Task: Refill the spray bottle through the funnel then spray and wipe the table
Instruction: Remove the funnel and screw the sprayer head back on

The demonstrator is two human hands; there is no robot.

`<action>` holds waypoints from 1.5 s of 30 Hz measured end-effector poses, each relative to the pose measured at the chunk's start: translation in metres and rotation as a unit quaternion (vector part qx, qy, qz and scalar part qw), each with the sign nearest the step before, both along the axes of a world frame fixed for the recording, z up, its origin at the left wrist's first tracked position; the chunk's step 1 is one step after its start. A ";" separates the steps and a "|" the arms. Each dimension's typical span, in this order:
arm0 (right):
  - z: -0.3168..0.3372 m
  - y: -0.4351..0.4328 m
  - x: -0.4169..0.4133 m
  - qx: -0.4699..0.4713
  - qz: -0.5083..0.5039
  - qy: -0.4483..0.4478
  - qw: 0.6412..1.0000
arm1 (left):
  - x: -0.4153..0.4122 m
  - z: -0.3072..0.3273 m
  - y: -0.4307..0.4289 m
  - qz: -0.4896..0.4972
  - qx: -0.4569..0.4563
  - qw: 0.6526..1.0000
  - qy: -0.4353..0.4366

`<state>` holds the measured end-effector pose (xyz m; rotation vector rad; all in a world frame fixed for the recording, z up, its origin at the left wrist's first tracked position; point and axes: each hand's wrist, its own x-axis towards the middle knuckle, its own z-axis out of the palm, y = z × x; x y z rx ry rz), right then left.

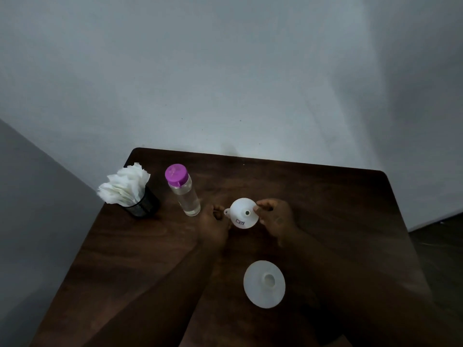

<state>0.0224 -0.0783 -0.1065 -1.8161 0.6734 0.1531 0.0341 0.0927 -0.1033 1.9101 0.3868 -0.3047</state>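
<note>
One white funnel (243,212), right hand (275,217) grip pinching its rim, left hand (213,222) grip unclear, sticker (240,222) unreadable

Dark brown wooden desk (325,196) against a pale grey wall (225,71). Over its middle, a small white plastic funnel (243,213), dark centre hole showing, a little sticker near its lower rim, pinched at the right rim by the right hand (275,217). Left hand (213,224) just beside the funnel's small tab, fingers curled; too dark to tell whether touching it. Nearer the front edge, between the forearms, a larger translucent white funnel (264,284) lying wide mouth down, spout upward. Left of the hands, an upright clear plastic bottle with a purple cap (183,194), clear liquid inside. Further left, a black mesh cup (144,205) stuffed with white paper napkins (125,184).
</note>
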 end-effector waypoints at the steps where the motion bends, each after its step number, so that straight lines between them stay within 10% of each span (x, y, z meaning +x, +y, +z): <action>1: -0.007 0.001 0.005 -0.011 0.004 0.004 1.000 | 0.003 -0.005 0.000 -0.004 0.008 1.000 0.005; 26: -0.004 -0.018 0.011 -0.198 0.037 0.045 0.978 | 0.004 -0.024 -0.005 -0.027 0.088 0.994 -0.063; 45: 0.012 -0.103 -0.223 -0.213 0.060 0.157 0.963 | -0.134 0.017 0.016 -0.068 0.132 0.980 -0.135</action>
